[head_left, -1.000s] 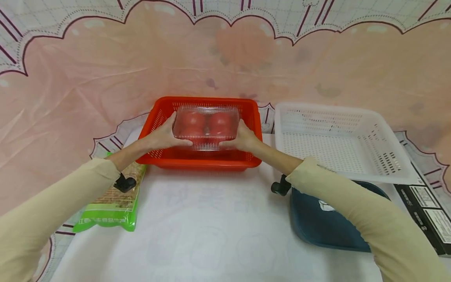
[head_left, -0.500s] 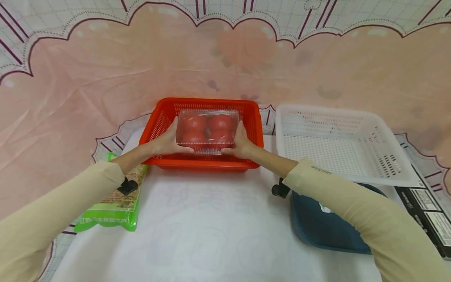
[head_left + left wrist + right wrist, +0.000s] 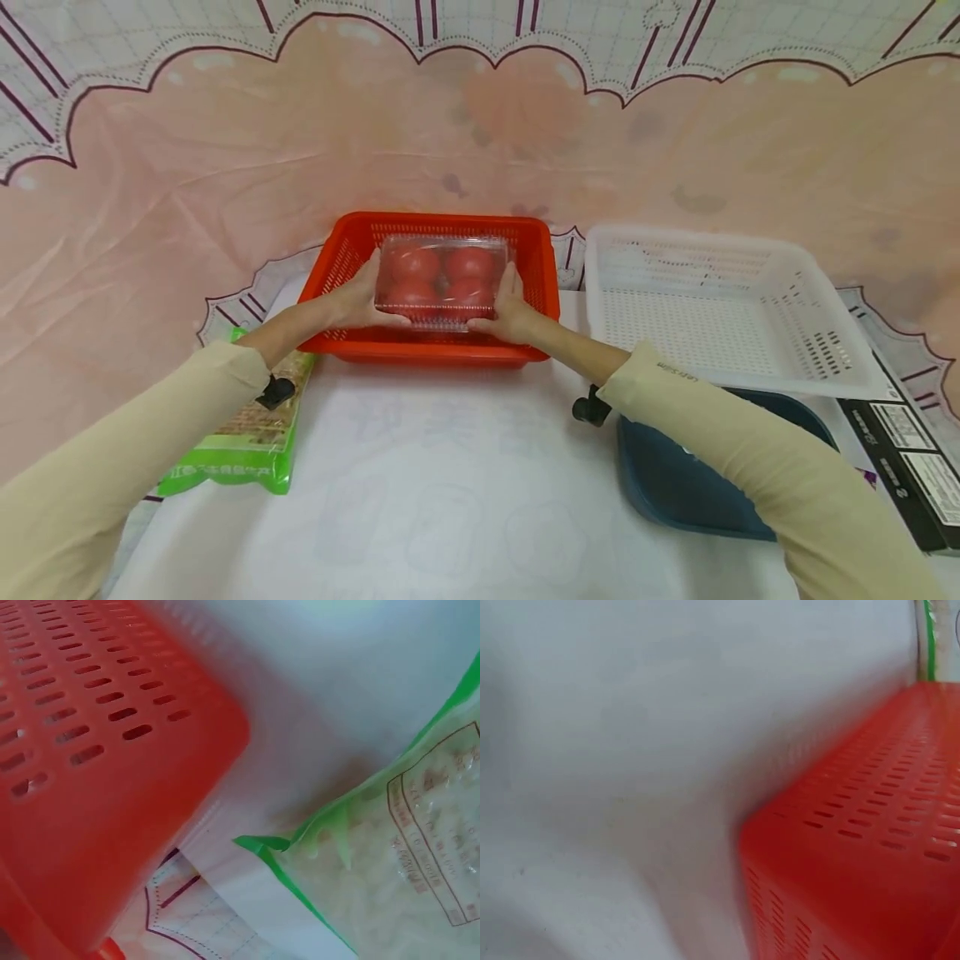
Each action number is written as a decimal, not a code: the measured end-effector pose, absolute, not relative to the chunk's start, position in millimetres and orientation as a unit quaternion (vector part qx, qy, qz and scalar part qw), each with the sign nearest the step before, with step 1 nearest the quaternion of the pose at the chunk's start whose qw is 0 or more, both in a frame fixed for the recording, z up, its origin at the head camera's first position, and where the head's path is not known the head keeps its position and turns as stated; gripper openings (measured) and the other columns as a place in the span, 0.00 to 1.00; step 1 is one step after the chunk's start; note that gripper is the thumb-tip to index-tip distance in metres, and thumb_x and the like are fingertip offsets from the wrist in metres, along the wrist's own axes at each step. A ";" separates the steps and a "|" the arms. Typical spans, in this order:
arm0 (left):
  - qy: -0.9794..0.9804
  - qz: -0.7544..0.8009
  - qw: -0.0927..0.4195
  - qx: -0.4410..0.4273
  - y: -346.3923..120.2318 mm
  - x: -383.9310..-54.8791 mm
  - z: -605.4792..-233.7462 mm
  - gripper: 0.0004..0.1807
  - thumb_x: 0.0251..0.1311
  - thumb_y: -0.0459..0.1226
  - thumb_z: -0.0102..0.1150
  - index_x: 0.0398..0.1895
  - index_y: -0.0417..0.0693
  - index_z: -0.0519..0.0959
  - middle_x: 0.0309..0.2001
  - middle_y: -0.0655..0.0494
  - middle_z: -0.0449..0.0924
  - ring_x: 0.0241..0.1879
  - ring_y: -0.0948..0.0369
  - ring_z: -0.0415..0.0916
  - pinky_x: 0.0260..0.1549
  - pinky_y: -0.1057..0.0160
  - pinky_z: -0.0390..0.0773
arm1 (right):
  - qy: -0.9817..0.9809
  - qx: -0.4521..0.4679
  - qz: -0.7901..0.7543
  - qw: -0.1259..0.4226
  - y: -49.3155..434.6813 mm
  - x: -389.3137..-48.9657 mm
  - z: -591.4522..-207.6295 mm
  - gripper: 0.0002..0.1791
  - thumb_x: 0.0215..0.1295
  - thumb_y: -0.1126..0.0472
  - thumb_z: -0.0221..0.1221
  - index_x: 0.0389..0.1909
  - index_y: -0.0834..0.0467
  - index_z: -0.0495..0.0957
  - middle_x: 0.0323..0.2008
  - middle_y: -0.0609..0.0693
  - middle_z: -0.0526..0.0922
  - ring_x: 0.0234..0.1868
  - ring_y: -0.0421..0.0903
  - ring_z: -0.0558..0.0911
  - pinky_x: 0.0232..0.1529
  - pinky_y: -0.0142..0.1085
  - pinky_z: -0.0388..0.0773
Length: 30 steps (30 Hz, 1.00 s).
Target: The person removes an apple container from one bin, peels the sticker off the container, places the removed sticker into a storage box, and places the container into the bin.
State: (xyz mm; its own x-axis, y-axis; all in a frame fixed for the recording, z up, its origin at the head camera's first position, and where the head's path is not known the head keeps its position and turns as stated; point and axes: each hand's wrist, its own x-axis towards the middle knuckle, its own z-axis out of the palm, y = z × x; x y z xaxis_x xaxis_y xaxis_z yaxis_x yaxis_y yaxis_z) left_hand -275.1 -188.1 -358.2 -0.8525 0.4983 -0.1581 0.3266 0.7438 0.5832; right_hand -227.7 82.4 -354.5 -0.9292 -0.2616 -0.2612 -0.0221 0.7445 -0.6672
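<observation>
A clear plastic box of red tomatoes (image 3: 442, 279) sits inside the red basket (image 3: 431, 354) in the head view. My left hand (image 3: 360, 296) grips the box's left end, thumb along its front edge. At the right end my right hand (image 3: 513, 310) holds it the same way, thumb at the front corner. The far fingers are partly hidden. Both wrist views show the slotted outer wall of the red basket (image 3: 112, 772) rather than the hands.
A green-edged food bag (image 3: 247, 442) lies left, under the left forearm. To the right stand a white perforated basket (image 3: 690, 325), a dark blue tray (image 3: 675, 492) below the right sleeve, and a black-and-white box (image 3: 900, 450).
The tomato box has come down and slightly toward me inside the red basket, and its front row of tomatoes shows more. Both hands moved with it; the last half second shows little motion.
</observation>
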 end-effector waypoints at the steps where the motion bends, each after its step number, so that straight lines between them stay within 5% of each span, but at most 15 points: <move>1: 0.923 0.274 0.149 0.227 -188.9 -274.2 -357.0 0.68 0.52 0.50 0.70 0.75 0.41 0.25 0.75 0.36 0.38 0.73 0.39 0.43 0.68 0.35 0.57 | 0.923 -0.078 -0.338 0.169 81.8 -227.0 -353.6 0.63 0.63 0.50 0.63 0.73 0.65 0.19 0.76 0.63 0.27 0.77 0.59 0.46 0.73 0.48 0.59; 6: 0.945 0.196 0.109 0.237 -188.7 -258.5 -344.8 0.60 0.55 0.55 0.65 0.77 0.40 0.36 0.77 0.37 0.37 0.75 0.39 0.42 0.68 0.36 0.58 | 0.961 -0.114 -0.213 0.132 81.4 -219.4 -340.1 0.57 0.63 0.43 0.60 0.76 0.64 0.32 0.78 0.62 0.35 0.75 0.62 0.56 0.67 0.53 0.67; 14: 0.959 0.101 -0.003 0.263 -165.3 -190.8 -324.5 0.42 0.65 0.58 0.50 0.77 0.52 0.52 0.78 0.46 0.45 0.76 0.39 0.42 0.70 0.32 0.43 | 0.960 -0.262 -0.102 0.004 112.1 -167.0 -314.9 0.42 0.68 0.38 0.51 0.75 0.55 0.53 0.76 0.56 0.53 0.76 0.59 0.55 0.73 0.54 0.56; 22: 0.954 0.067 -0.012 0.292 -151.0 -104.0 -339.1 0.44 0.59 0.64 0.52 0.75 0.57 0.56 0.78 0.50 0.48 0.76 0.40 0.42 0.71 0.33 0.44 | 0.950 -0.297 -0.098 -0.021 150.0 -92.5 -333.4 0.44 0.61 0.31 0.52 0.75 0.44 0.56 0.76 0.49 0.55 0.77 0.56 0.53 0.71 0.60 0.56; 30: 0.949 0.060 -0.025 0.307 -138.2 -85.8 -345.5 0.45 0.58 0.66 0.50 0.75 0.60 0.56 0.77 0.52 0.50 0.76 0.41 0.44 0.70 0.32 0.46 | 0.951 -0.292 -0.092 -0.039 159.2 -73.6 -344.0 0.46 0.58 0.28 0.52 0.75 0.41 0.55 0.77 0.47 0.53 0.77 0.56 0.52 0.72 0.63 0.53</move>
State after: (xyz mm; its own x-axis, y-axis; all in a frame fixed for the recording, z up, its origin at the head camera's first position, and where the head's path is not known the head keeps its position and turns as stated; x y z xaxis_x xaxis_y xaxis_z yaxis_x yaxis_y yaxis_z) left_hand -85.8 -138.2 -345.5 -0.8097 0.5807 0.0842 0.5867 0.8039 0.0981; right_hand -73.6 159.2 -344.0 -0.8270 -0.5476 0.1277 -0.5619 0.8130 -0.1528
